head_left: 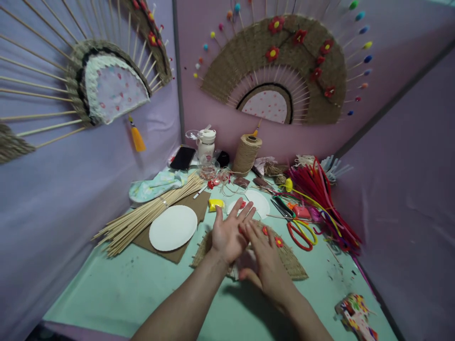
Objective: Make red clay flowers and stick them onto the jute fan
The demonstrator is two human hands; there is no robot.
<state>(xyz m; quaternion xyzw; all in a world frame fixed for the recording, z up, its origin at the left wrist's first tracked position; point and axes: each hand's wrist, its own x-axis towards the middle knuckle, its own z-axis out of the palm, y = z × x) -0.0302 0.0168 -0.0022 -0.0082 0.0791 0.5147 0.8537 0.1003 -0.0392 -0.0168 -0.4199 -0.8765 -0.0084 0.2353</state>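
My left hand is turned palm up above the table, its fingers spread. My right hand lies palm down, fingers stretched out, with its fingertips over the edge of the left palm. Whether something small sits between the two palms is hidden. Beneath both hands is a woven fan of straw-coloured cord, partly covered by them. Red flowers with yellow centres, one of them a red flower, are on its right part. Just beyond my left fingertips, a white disc and a yellow packet lie on the table.
Left are a bundle of thin sticks, a white oval card and brown cardboard. Scissors and red pipe cleaners lie right. A twine spool and white bottle stand behind. A large fan hangs above.
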